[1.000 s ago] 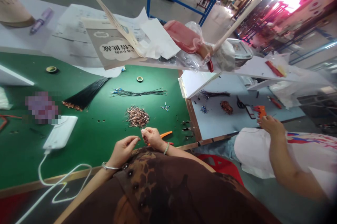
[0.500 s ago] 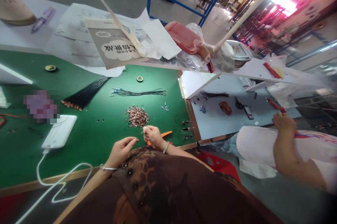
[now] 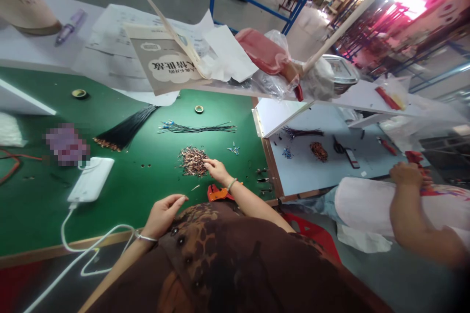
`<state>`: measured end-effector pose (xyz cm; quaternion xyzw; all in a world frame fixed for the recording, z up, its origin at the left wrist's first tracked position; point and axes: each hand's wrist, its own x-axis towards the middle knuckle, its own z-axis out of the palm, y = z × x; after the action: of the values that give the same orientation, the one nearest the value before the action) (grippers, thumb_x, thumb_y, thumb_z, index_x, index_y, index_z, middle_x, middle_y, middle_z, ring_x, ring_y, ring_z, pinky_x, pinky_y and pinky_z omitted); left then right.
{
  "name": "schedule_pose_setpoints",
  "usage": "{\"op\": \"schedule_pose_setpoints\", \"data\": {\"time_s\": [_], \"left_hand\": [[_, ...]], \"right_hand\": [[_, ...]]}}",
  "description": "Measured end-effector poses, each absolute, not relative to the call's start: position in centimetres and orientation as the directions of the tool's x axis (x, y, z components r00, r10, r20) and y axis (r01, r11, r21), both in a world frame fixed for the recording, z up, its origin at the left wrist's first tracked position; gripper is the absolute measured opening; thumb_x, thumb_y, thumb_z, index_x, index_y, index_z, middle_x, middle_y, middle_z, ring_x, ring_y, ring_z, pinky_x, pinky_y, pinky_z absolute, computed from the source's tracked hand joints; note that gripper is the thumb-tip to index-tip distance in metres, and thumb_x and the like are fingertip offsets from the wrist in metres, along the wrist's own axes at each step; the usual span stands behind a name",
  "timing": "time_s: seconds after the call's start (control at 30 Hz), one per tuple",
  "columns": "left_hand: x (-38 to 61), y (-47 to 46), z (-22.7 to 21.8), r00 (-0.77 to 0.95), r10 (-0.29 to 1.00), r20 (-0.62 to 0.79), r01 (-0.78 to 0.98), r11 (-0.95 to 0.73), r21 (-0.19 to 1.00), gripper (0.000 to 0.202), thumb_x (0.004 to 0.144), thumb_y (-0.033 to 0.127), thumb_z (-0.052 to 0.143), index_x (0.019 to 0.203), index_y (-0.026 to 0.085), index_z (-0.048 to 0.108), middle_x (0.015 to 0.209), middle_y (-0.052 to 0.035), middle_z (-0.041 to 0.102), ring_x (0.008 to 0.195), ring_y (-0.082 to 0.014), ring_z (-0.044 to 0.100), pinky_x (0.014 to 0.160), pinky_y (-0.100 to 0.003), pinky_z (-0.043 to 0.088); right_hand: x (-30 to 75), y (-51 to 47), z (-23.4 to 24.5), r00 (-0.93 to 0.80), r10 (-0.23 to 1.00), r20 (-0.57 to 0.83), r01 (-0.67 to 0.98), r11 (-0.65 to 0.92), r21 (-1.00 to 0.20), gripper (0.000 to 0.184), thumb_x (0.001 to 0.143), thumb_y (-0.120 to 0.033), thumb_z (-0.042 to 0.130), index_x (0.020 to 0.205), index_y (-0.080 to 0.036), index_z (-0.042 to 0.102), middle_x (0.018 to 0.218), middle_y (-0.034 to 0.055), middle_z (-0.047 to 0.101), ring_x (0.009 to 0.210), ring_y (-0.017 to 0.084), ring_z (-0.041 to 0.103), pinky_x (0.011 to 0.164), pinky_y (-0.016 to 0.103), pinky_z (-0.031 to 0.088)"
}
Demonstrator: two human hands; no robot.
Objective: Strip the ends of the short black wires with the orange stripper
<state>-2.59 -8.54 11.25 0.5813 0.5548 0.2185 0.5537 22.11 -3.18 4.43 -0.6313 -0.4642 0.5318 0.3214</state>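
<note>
My right hand (image 3: pixel 217 171) reaches forward, its fingertips at the edge of a heap of short copper-coloured wire pieces (image 3: pixel 193 161) on the green work table (image 3: pixel 147 205). Whether those fingers pinch a piece is hidden. My left hand (image 3: pixel 165 215) hangs nearer my body, with loosely curved fingers and nothing visible in them. A short loose wire (image 3: pixel 194 187) lies between my hands. An orange-handled crimping tool (image 3: pixel 216 193) sits just below my right wrist. Farther off lie a fanned bundle of black wires (image 3: pixel 127 130) and thin black wires with blue ends (image 3: pixel 198 128).
A white power bank (image 3: pixel 91 179) with its cable lies left of my hands. Several metal fittings (image 3: pixel 262 178) line the table's right edge. To the right, a co-worker's hand (image 3: pixel 407 174) is beside a pale blue board (image 3: pixel 312 171) holding wires and scissors.
My right hand has moved forward from beside my left to the copper heap. My hands have parted, and the thin wire between them is gone. The co-worker's hand has shifted right.
</note>
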Motion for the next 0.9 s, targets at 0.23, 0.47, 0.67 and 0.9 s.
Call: {"op": "schedule_pose_setpoints", "data": {"time_s": [0.23,0.47,0.67,0.9], "left_hand": [[-3.3,-8.3,10.2,0.205,0.921,-0.331,0.419,0.223,0.88,0.049,0.075,0.065,0.059,0.081,0.02,0.077,0.087,-0.0062,0.077,0.081,-0.0218,0.069,0.074,-0.029,0.054],[-1.0,-6.4,11.0,0.202,0.943,-0.263,0.379,0.173,0.909,0.049,0.074,0.062,0.061,0.083,0.017,0.077,0.08,-0.0063,0.075,0.069,-0.0178,0.064,0.062,-0.025,0.049],[0.2,-5.2,12.9,0.219,0.951,-0.217,0.373,0.124,0.92,0.047,0.077,0.059,0.063,0.089,0.014,0.076,0.078,-0.0061,0.075,0.06,-0.0142,0.06,0.057,-0.023,0.047],[1.0,-5.4,13.6,0.218,0.962,-0.165,0.353,0.08,0.932,0.043,0.075,0.057,0.066,0.085,0.016,0.076,0.087,-0.0081,0.077,0.079,-0.0199,0.069,0.072,-0.027,0.054]], "right_hand": [[29.0,-10.7,4.5,-0.003,0.957,-0.288,0.794,-0.173,-0.583,0.057,0.087,-0.039,0.064,0.137,-0.015,0.053,0.135,0.0188,0.053,0.126,0.029,0.047,0.108,0.048,0.033],[29.4,-16.4,4.5,-0.112,0.941,-0.319,0.945,0.001,-0.328,0.061,0.073,-0.029,0.079,0.129,-0.016,0.057,0.132,0.0179,0.054,0.126,0.032,0.045,0.11,0.047,0.03],[29.0,-15.2,4.6,-0.122,0.932,-0.342,0.969,0.038,-0.243,0.05,0.073,-0.031,0.076,0.118,-0.015,0.062,0.114,0.0157,0.059,0.111,0.031,0.05,0.096,0.042,0.038],[28.1,-13.7,5.5,-0.141,0.926,-0.35,0.961,0.043,-0.275,0.049,0.084,-0.048,0.066,0.124,-0.021,0.059,0.121,0.0114,0.059,0.113,0.026,0.05,0.095,0.037,0.037]]}}
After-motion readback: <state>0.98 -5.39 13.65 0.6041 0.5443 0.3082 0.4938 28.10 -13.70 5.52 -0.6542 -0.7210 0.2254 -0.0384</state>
